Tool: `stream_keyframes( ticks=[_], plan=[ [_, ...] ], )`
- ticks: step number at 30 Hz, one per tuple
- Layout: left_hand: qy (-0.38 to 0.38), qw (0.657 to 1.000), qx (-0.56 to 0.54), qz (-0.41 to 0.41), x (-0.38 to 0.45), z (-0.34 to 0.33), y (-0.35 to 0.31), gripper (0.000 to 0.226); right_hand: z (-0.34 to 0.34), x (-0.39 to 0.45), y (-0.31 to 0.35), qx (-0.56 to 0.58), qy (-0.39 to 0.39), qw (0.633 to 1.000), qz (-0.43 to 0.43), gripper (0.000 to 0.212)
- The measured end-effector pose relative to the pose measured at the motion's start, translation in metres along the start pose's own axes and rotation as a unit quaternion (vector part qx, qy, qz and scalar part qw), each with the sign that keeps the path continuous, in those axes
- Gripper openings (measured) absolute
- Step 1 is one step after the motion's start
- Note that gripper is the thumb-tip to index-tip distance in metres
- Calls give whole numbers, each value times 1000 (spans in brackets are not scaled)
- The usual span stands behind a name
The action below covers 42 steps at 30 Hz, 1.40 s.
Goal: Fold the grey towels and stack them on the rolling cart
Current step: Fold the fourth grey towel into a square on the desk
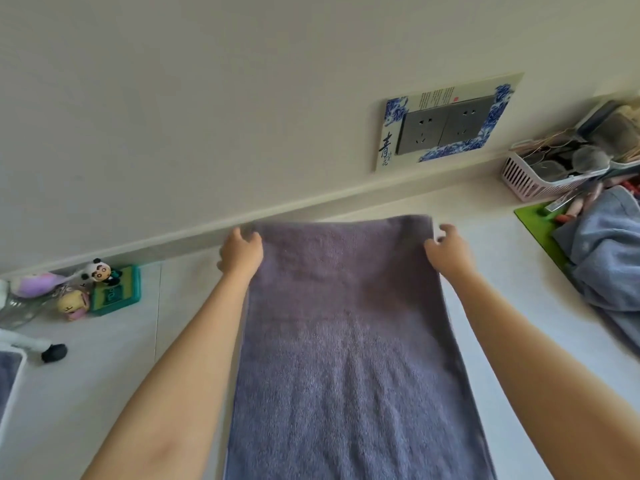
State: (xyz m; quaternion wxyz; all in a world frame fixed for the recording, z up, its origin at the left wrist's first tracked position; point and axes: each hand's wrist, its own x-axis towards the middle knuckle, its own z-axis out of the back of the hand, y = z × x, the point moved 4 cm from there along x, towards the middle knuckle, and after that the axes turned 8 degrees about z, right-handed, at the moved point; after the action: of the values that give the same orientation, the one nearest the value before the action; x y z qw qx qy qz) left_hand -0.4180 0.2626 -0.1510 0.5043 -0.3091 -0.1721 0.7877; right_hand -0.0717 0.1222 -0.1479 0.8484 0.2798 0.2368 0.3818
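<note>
A long grey towel (346, 341) stretches away from me down the middle of the head view, its far edge near the skirting board. My left hand (240, 252) grips the far left corner. At the far right corner my right hand (448, 252) pinches the edge. Both arms reach out along the towel's sides. The white rolling cart (15, 382) shows at the left edge, with a grey towel (5, 379) on it and one black wheel (53, 352).
Small toys, a panda figure (100, 270) and a green box (116, 291) sit by the wall at left. A pink basket (540, 178) of clutter, a green mat (540, 223) and a blue cloth heap (609, 258) fill the right. A wall socket (446, 129) is ahead.
</note>
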Motion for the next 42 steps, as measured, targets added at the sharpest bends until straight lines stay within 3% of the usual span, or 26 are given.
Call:
stream_keyframes(
  ticks=[1,3,9,13,15,18,20,21,23,24,25,28,32,35,37,39,42],
  plan=[
    [6,998,60,-7,-7,-9,6,52,-6,-5,-9,-102,20,994,-15,49],
    [14,988,130,-88,-31,-29,12,54,-22,-25,-14,-183,22,982,32,47],
    [82,936,238,-247,-94,-92,48,62,-86,-81,-24,-243,93,927,272,49],
    [67,867,319,-378,-111,-110,64,67,-104,-94,-41,-295,142,870,369,55],
    [61,861,358,-357,-100,-111,62,70,-98,-78,-44,-302,119,882,341,59],
    [34,890,370,-266,-74,-108,50,77,-83,-46,-47,-304,63,928,204,70],
    [37,895,358,-265,-70,-112,31,79,-82,-31,-36,-292,42,940,172,72],
    [54,880,362,-301,-73,-118,24,78,-87,-31,-24,-283,59,934,210,67],
    [81,839,386,-375,-73,-131,10,74,-106,-29,-6,-297,109,888,332,56],
    [81,839,386,-374,-65,-132,7,74,-113,-25,-4,-307,109,868,375,54],
    [70,856,376,-348,-50,-130,3,75,-113,-17,-3,-310,109,867,375,56],
    [20,906,344,-246,-9,-115,4,83,-97,15,-14,-286,56,922,255,64],
    [-1,906,354,-233,0,-112,4,76,-95,39,-16,-307,54,924,223,66],
    [28,914,348,-208,-3,-114,-5,64,-98,55,-3,-325,113,914,215,59],
    [19,915,315,-251,-23,-107,-5,64,-94,45,5,-343,113,905,223,57],
    [26,906,268,-327,-60,-101,8,66,-88,3,8,-321,69,901,284,58],
    [51,880,284,-377,-123,-102,60,63,-94,-94,-23,-269,108,890,353,59]
  ],
)
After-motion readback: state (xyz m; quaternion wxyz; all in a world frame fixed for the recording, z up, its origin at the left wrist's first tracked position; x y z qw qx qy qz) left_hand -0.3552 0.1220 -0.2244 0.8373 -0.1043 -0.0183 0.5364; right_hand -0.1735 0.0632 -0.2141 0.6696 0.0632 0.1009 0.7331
